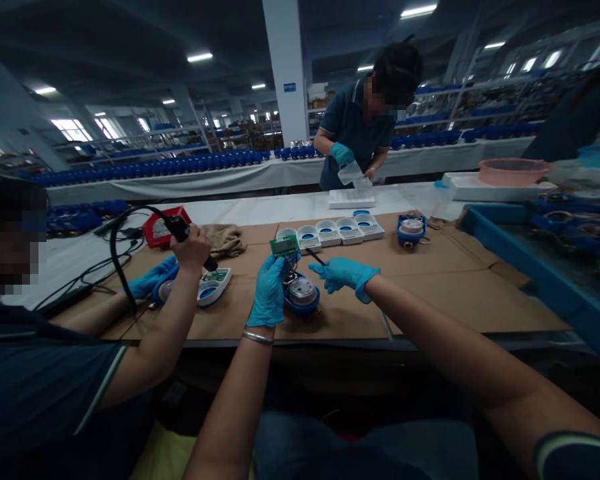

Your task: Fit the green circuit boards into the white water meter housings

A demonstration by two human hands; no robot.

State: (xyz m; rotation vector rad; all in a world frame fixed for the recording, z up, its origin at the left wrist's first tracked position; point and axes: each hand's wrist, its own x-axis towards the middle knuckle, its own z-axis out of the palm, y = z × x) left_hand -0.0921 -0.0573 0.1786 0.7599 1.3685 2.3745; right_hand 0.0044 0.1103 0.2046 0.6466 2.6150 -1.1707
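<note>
In blue gloves, both of my hands are over the cardboard. My left hand grips a green circuit board with a small grey display, tilted up toward me. Wires run down from the board to a blue water meter with a round clear-covered dial, right beside that hand. My right hand is closed on a thin black tool, its tip pointing toward the board but apart from it; its exact kind is too small to tell. Just behind stands a row of white plastic housings with round blue-edged openings.
At left, a co-worker's hand holds a black corded tool over another housing. A second blue meter stands right of the row. A blue tray borders the right side. Across the table, another person handles clear plastic parts.
</note>
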